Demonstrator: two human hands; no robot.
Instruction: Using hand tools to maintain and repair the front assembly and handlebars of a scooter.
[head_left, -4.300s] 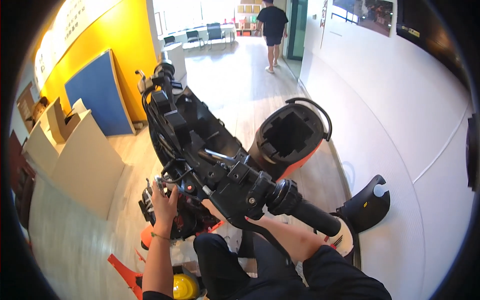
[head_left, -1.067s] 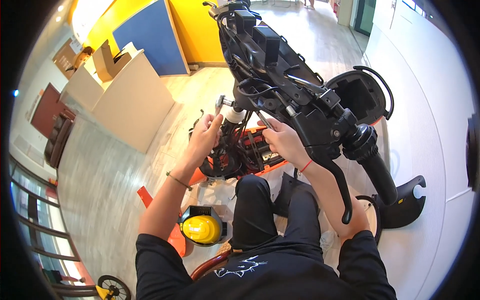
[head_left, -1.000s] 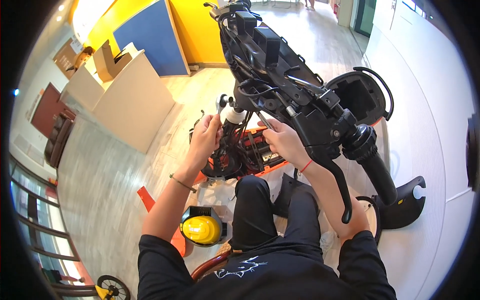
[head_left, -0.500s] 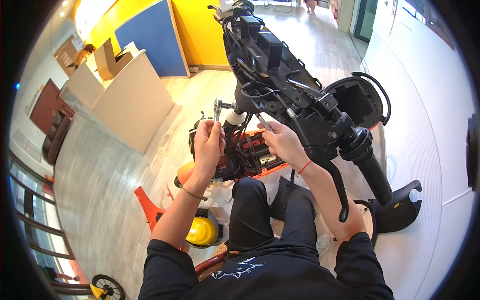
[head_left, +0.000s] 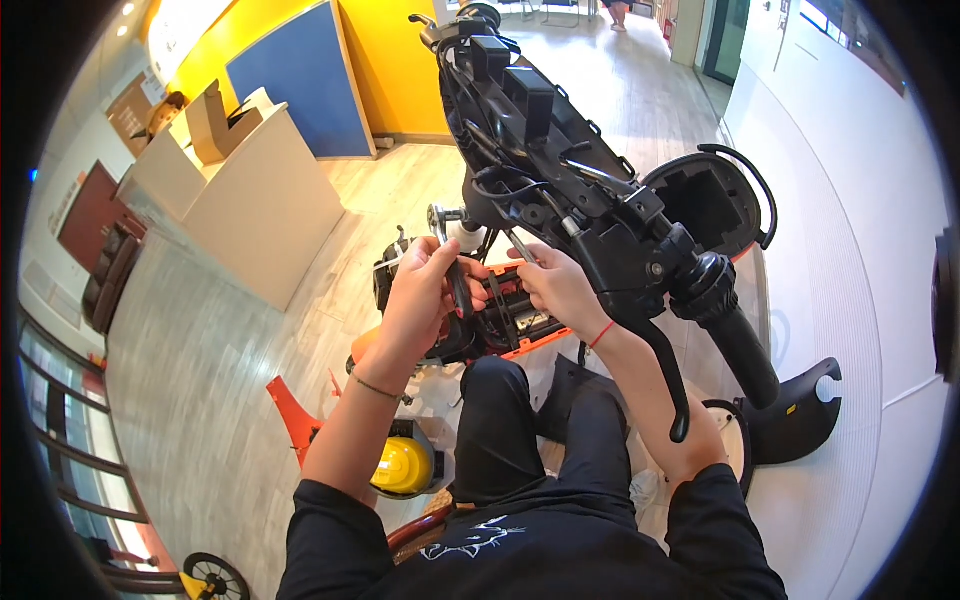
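My left hand (head_left: 422, 285) holds a ratchet wrench (head_left: 460, 292) by its dark handle, thumb laid along it and fingers loosely curled. The wrench's silver head sits on a fastener at the side of a black scooter's steering column, below the handlebar assembly (head_left: 590, 165). Just to the right, my right hand (head_left: 560, 288) is closed around a thin silver metal tool (head_left: 521, 246). The tool's upper end reaches up under the assembly, and its exact kind is hidden. A brake lever (head_left: 680, 395) and black grip (head_left: 742, 350) hang beside my right forearm.
Below my hands lies the scooter's open orange-edged body (head_left: 535, 345) with exposed wiring. A yellow helmet (head_left: 404, 465) and an orange panel (head_left: 293, 418) are at lower left. Black cover parts (head_left: 800, 420) lie at right. A white counter (head_left: 265, 200) stands at far left.
The ratchet wrench's handle has swung, its lower end now pointing to the right and toward me. My left hand has turned with it and loosened its fingers. My right hand stays nearly in place.
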